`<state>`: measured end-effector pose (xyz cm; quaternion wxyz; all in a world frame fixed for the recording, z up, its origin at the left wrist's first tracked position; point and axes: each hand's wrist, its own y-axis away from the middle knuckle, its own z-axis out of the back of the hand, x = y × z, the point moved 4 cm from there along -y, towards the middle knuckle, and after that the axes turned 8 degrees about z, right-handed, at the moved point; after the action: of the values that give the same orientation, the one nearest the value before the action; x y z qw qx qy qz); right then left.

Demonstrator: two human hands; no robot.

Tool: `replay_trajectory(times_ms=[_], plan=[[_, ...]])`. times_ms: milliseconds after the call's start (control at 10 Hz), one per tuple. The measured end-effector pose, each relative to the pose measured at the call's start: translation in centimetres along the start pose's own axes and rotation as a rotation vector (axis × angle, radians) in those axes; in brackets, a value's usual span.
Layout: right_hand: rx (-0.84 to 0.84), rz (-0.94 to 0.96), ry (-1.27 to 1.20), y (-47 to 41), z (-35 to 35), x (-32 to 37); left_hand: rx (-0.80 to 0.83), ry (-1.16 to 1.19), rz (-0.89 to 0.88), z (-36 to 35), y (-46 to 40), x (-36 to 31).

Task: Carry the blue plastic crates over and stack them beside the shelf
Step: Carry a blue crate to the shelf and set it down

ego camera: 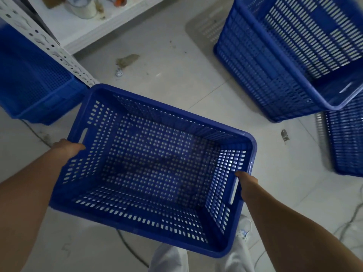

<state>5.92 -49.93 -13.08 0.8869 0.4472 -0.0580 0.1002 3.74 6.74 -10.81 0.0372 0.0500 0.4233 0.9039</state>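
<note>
Storeroom; slotted-angle metal shelf; stacked blue crates on stained tile floor

We find no legible text, label, brand mark, number or sign. The held blue perforated crate shows only plain moulded walls and rim; the other blue crates and the white shelf upright likewise carry no readable marking. The container on the shelf is too blurred to read.
</note>
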Motion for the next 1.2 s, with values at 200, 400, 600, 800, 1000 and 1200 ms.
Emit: replay_trajectory(times_ms=[200,400,600,800,1000,1200], plan=[[-0.060,0.064,-0.056,0.0,3.0,3.9,0.110,0.223,0.080,-0.1,0.9,2.2],[-0.046,0.183,-0.034,1.7,5.5,12.2,0.190,0.356,0.189,0.6,3.4,3.3],[-0.003,0.321,-0.106,4.2,4.3,20.7,0.133,0.448,0.219,2.6,3.7,3.1],[0.107,0.454,-0.008,4.9,0.0,28.1,0.073,0.462,0.227,4.4,3.9,1.3],[0.192,0.545,0.073,7.3,-3.8,35.8,0.083,0.479,0.294,5.0,2.1,2.0],[0.209,0.607,0.098,9.4,-7.3,40.9,0.085,0.648,0.366,5.3,1.6,1.3]])
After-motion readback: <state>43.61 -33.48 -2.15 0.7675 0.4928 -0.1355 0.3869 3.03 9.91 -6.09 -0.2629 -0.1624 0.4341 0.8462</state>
